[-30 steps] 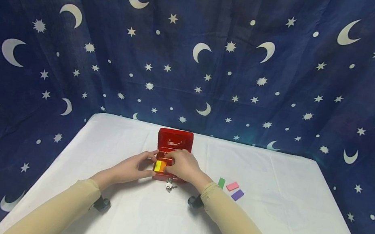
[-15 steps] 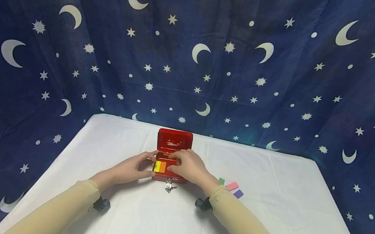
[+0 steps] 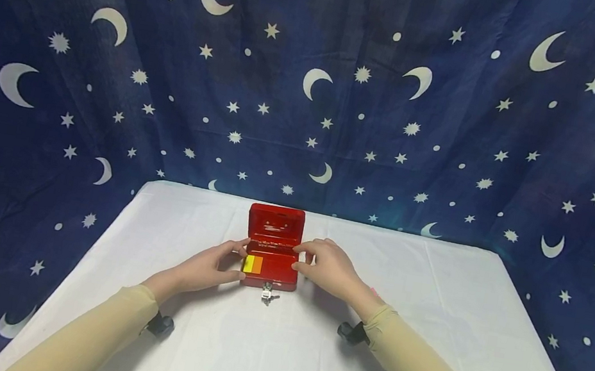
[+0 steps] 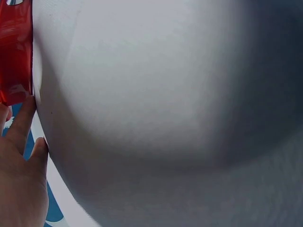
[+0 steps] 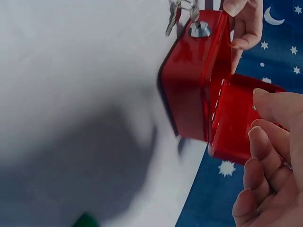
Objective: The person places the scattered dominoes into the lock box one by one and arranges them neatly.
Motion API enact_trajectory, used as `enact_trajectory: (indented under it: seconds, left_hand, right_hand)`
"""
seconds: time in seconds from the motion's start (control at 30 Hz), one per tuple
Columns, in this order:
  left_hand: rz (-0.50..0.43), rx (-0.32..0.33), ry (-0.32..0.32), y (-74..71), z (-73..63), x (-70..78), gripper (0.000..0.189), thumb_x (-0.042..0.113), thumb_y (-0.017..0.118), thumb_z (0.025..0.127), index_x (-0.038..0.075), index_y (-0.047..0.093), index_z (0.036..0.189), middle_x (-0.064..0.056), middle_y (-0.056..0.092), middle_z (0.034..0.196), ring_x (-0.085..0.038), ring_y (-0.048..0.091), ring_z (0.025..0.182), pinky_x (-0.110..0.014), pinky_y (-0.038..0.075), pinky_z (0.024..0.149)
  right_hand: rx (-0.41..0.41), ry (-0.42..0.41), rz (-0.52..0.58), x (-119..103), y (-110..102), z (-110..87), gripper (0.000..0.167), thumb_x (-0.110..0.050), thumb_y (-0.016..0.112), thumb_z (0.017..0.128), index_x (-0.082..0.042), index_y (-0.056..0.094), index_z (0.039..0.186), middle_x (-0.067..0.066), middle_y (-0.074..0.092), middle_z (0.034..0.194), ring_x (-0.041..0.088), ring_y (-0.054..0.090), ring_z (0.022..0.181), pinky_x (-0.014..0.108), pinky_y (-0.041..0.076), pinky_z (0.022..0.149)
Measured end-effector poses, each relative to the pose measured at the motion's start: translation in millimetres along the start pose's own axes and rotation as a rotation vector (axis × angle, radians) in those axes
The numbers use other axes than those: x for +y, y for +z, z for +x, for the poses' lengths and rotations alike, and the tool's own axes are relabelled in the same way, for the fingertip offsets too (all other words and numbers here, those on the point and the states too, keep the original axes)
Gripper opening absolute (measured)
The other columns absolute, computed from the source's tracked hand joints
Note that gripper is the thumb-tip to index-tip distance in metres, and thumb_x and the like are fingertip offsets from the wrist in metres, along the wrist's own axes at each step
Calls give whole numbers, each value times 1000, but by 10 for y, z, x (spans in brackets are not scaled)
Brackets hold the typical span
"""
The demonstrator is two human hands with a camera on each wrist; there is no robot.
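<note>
A small red cash box (image 3: 279, 271) stands on the white table with its lid (image 3: 276, 223) raised. A yellow block (image 3: 249, 263) and an orange block (image 3: 258, 265) lie side by side at the left inside it. My left hand (image 3: 205, 268) holds the box's left end, thumb by the front corner and fingers toward the back. At the right end is my right hand (image 3: 330, 268), thumb and index finger apart beside the rim. Nothing shows between its fingers in the right wrist view. Keys (image 3: 269, 296) hang from the lock at the front.
A sliver of a pink block (image 3: 374, 292) shows behind my right wrist, and a green block (image 5: 86, 221) peeks in at the bottom of the right wrist view. A dark blue cloth (image 3: 291, 80) with moons and stars hangs behind the table.
My right hand has come out of the box and moved right, leaving the orange block beside the yellow one. My right arm now covers most of the loose blocks. My left hand stays put.
</note>
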State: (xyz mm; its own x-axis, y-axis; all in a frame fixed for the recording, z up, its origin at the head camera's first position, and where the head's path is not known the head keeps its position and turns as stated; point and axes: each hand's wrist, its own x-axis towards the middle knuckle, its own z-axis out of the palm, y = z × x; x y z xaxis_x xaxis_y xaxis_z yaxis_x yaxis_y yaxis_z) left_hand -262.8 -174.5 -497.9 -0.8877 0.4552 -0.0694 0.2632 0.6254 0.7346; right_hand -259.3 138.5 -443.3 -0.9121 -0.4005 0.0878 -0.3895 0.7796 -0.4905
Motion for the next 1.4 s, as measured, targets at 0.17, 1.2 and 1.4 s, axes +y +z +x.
enact_trajectory:
  seconds: [0.17, 1.2, 1.4]
  left_hand:
    - [-3, 4, 7, -2, 8, -17, 46, 47, 78, 88, 33, 54, 125, 15, 33, 163, -20, 32, 151, -61, 28, 118]
    - [6, 2, -1, 0, -5, 1, 47, 48, 78, 88, 31, 55, 125, 16, 33, 163, -19, 32, 151, -59, 30, 118]
    - [12, 1, -4, -11, -15, 21, 48, 47, 78, 88, 31, 54, 126, 16, 33, 163, -19, 31, 151, -59, 29, 118]
  right_hand:
    - [28, 10, -9, 130, -73, -111, 35, -30, 77, 90, -16, 75, 122, -11, 57, 76, 15, 51, 80, 32, 47, 67]
    - [191, 160, -35, 984, -407, -986, 39, -26, 82, 87, -7, 74, 120, -9, 56, 76, 16, 49, 76, 32, 41, 63]
    - [187, 156, -79, 1041, -365, -1141, 36, -26, 82, 87, -9, 75, 118, -10, 56, 76, 15, 50, 77, 33, 41, 67]
